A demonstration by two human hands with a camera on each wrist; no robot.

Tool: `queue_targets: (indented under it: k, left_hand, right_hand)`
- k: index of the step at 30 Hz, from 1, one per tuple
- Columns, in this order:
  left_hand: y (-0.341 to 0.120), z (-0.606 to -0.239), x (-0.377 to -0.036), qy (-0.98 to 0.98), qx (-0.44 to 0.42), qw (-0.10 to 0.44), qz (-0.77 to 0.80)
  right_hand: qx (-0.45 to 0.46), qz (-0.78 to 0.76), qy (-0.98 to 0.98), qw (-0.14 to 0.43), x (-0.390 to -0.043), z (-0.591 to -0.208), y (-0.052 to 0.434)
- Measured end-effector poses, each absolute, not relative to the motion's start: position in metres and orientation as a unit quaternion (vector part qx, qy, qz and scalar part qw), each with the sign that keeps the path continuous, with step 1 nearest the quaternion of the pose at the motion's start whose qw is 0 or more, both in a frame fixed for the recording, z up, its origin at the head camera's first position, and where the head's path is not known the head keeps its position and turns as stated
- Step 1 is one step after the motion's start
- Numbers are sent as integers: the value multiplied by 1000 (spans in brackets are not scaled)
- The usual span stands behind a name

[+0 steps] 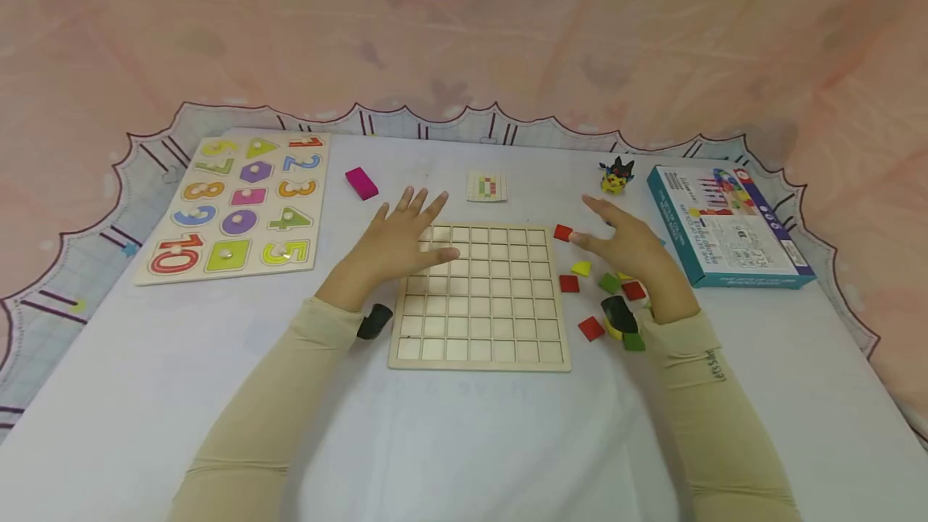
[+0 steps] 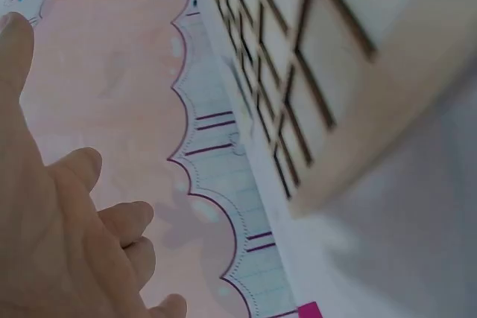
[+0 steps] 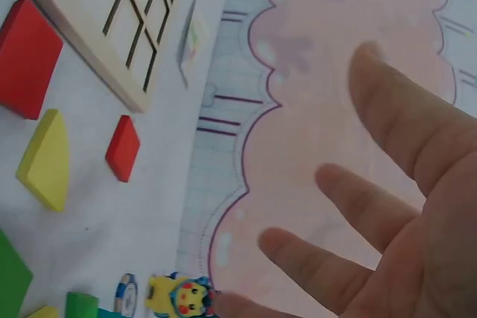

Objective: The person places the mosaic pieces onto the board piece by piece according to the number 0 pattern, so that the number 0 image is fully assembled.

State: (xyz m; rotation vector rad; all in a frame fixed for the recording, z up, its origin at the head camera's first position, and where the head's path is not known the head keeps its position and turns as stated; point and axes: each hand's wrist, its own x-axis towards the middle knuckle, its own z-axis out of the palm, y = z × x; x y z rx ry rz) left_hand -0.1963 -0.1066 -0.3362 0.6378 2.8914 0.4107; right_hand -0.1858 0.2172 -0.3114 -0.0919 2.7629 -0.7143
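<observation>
Between the two hands lies a square wooden grid board point(image 1: 482, 296), its cells bare in the head view. My left hand point(image 1: 395, 240) hovers over the board's upper left corner, fingers spread and holding nothing. In the left wrist view the left hand point(image 2: 67, 206) appears beside the tilted-looking grid board point(image 2: 328, 94). On the other side, my right hand point(image 1: 631, 248) is held above scattered coloured tiles, fingers apart and nothing in its grasp. Nearest its thumb is a red tile point(image 1: 563, 233). Other tiles include a yellow one point(image 3: 46, 160) and a green one point(image 1: 611, 282); the hand and wrist partly hide several.
A small pattern card point(image 1: 486, 186) lies behind the board. To the left are a number-and-shape puzzle point(image 1: 235, 204) and a magenta block point(image 1: 361, 183). At right stand a small yellow-and-black figurine point(image 1: 616, 176) and a flat blue box point(image 1: 732, 224). A patterned cloth hangs behind the table.
</observation>
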Motion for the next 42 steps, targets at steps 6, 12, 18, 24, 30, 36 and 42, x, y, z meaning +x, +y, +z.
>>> queue_targets:
  k: [6, 12, 18, 24, 30, 36, 42]
  left_hand:
    - [-117, -349, -200, 958, 223, 108, 145]
    - [-123, -360, -200, 954, 224, 152, 127]
    - [-126, -363, -198, 943, 236, 179, 150]
    - [-128, -365, -197, 934, 243, 205, 160]
    - [-129, -367, -200, 928, 242, 232, 164]
    - [-129, -369, -202, 925, 243, 244, 160]
    - [-128, -370, -202, 925, 246, 242, 158]
  right_hand:
    - [-18, -269, 944, 192, -188, -319, 223]
    - [-20, -272, 940, 204, -189, -328, 226]
    - [-25, -259, 940, 219, -191, -337, 230]
    - [-23, -265, 937, 227, -193, -345, 231]
    - [-22, -259, 940, 223, -196, -351, 229]
    - [-22, -245, 945, 214, -197, -354, 227]
    - [-31, -232, 953, 192, -198, -357, 226]
